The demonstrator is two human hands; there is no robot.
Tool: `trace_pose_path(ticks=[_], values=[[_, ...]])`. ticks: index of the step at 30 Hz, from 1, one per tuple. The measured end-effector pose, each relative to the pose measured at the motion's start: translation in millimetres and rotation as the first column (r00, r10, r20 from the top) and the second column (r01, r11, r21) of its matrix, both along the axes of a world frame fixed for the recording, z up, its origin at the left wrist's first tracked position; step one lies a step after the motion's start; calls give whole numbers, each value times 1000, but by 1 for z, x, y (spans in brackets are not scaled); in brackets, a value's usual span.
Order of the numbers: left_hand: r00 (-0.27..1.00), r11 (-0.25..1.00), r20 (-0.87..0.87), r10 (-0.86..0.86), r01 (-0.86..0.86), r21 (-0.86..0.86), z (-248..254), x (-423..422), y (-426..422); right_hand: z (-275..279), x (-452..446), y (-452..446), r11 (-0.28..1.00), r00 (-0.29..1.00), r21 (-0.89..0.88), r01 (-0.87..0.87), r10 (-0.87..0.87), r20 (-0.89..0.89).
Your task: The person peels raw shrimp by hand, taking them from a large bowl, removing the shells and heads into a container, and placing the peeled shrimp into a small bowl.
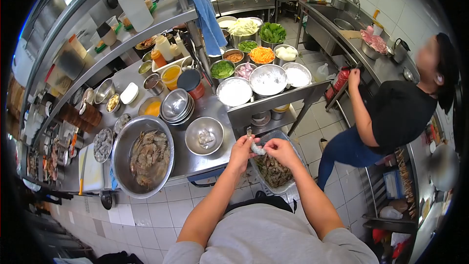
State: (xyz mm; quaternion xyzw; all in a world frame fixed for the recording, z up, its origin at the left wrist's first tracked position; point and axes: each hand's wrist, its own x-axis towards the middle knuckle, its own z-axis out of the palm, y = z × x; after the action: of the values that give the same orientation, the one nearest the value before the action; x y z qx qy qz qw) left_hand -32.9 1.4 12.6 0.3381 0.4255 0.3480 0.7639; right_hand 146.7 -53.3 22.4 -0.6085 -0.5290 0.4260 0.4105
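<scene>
A partly peeled shrimp [258,149] is held between my two hands over a clear plastic bin [296,177] of shells and heads. My left hand [242,151] pinches its tail side, and the fingers of my right hand [279,152] are closed on its other end. Left of my hands, a small steel bowl [205,150] holds a few peeled shrimp [207,138]. Farther left, a large steel basin [118,166] contains many whole unpeeled shrimp [150,159] in liquid.
Stacked steel bowls [177,105] and sauce containers stand behind the small bowl. Bowls of cut vegetables and white powder [268,79] fill the station ahead. A person in black [398,112] is at the right. A white board with a knife [82,166] lies far left.
</scene>
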Motion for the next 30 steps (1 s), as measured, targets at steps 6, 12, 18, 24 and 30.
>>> trace_pose_path(ticks=[6,12,18,24,30], values=[[991,994,131,-20,34,-100,7,-20,-1,-47,45,-10,996,970,-45,-73,81,227],[958,962,-190,-217,243,124,29,-20,-14,34,17,-12,959,943,268,-96,1,334],[834,777,-472,-286,490,396,44,-32,-19,38,-10,-10,923,874,187,-336,231,428],[768,736,-599,-227,539,411,18,-60,-21,24,-59,-29,929,824,246,-275,96,558],[650,585,-726,-226,686,433,15,-99,-24,18,-97,-30,920,836,194,-339,201,511]])
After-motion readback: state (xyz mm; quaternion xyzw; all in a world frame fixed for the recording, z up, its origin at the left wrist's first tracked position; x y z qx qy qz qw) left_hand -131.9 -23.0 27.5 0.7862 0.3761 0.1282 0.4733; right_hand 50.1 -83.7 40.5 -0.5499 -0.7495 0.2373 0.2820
